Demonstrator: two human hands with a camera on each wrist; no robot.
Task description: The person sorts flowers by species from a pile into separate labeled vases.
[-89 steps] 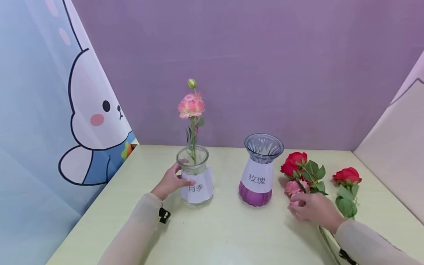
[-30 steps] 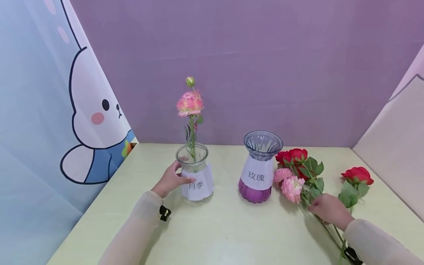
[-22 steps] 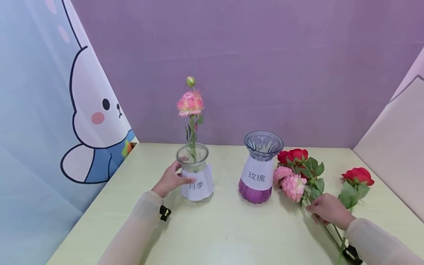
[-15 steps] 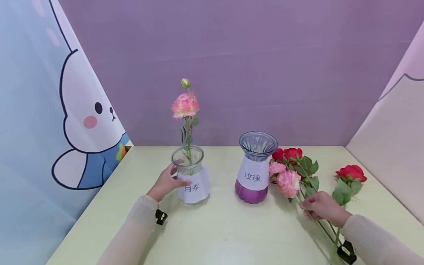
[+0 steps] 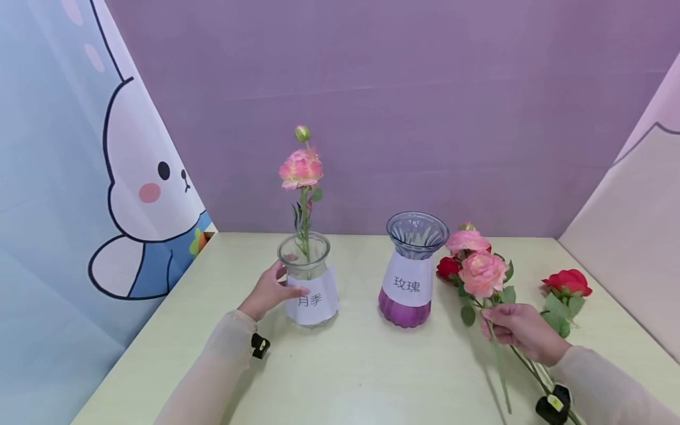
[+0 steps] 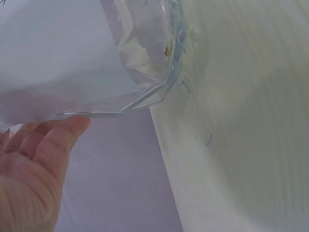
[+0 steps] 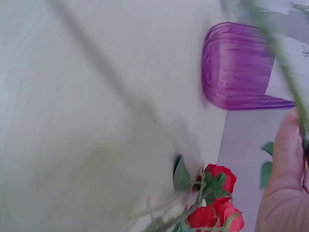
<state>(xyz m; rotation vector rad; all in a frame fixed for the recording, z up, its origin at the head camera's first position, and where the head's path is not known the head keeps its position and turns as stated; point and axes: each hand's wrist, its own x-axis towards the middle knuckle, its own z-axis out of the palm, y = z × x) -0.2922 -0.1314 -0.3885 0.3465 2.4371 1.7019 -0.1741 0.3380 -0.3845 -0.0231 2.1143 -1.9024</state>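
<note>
On the bench (image 5: 372, 378), right of the purple vase (image 5: 409, 277), the right hand (image 5: 517, 330) pinches the pink flower (image 5: 482, 273) by its stem, fingers curled around it. The stem looks thin, light and a bit bendy, so the grip should be at the middle of the stem, not at the soft petals. Its long axis is tilted: the bloom points up and toward the vase, the stem end down toward the person. The left hand (image 5: 268, 290) holds the clear vase (image 5: 310, 280), fingers wrapped around the glass.
</note>
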